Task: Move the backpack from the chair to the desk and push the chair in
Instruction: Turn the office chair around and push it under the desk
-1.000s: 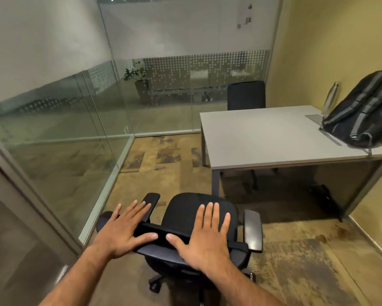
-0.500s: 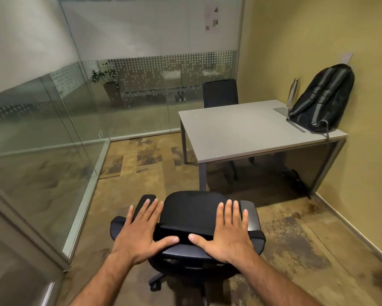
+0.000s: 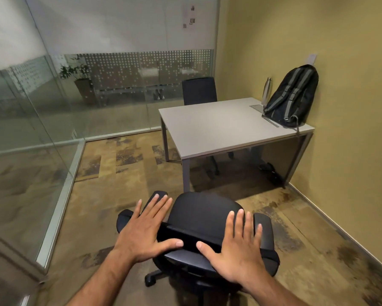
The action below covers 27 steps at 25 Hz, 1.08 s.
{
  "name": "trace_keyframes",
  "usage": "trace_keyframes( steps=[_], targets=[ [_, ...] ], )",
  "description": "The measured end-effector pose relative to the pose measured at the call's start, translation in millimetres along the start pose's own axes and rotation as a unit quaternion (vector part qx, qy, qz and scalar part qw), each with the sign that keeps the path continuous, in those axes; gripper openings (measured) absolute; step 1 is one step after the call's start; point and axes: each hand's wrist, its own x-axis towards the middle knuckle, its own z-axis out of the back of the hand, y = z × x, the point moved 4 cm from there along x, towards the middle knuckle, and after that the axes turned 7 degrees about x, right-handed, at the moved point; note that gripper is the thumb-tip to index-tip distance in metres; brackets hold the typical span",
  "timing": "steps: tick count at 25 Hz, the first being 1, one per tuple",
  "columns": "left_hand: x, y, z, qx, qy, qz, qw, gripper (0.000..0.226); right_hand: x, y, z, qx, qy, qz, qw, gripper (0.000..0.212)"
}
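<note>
The black backpack (image 3: 292,98) stands upright on the far right corner of the grey desk (image 3: 218,127), leaning against the yellow wall. The black office chair (image 3: 203,213) is on the floor in front of the desk's near left corner, apart from it, with its seat facing the desk. My left hand (image 3: 143,233) and my right hand (image 3: 236,246) lie on top of its backrest. On both hands the fingers spread over the front and the thumbs press the rear face.
A steel bottle (image 3: 266,90) stands beside the backpack. A second black chair (image 3: 199,90) sits behind the desk. Glass partitions (image 3: 31,129) close the left side and the back. The yellow wall (image 3: 351,107) runs along the right. Something dark lies under the desk.
The view has swung right and the desk now looks farther off and more to the middle. The chair has turned a little under my hands, which stay on its backrest.
</note>
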Motion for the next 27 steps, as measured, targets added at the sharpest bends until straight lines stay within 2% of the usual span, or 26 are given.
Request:
trace_keyframes(
  steps=[9, 15, 27],
  targets=[
    [68, -48, -2, -0.022, 0.004, -0.075, 0.997, 0.116, 8, -55, 24, 0.018, -0.034, -0.062, 0.997, 0.126],
    [124, -100, -5, -0.028, 0.012, -0.084, 0.996, 0.118, 37, -117, 52, 0.021, -0.056, -0.08, 0.995, 0.129],
    [246, -241, -20, -0.014, 0.032, 0.001, 0.999, 0.123, 140, -286, 125, 0.02, -0.097, -0.006, 0.995, 0.134]
  ],
)
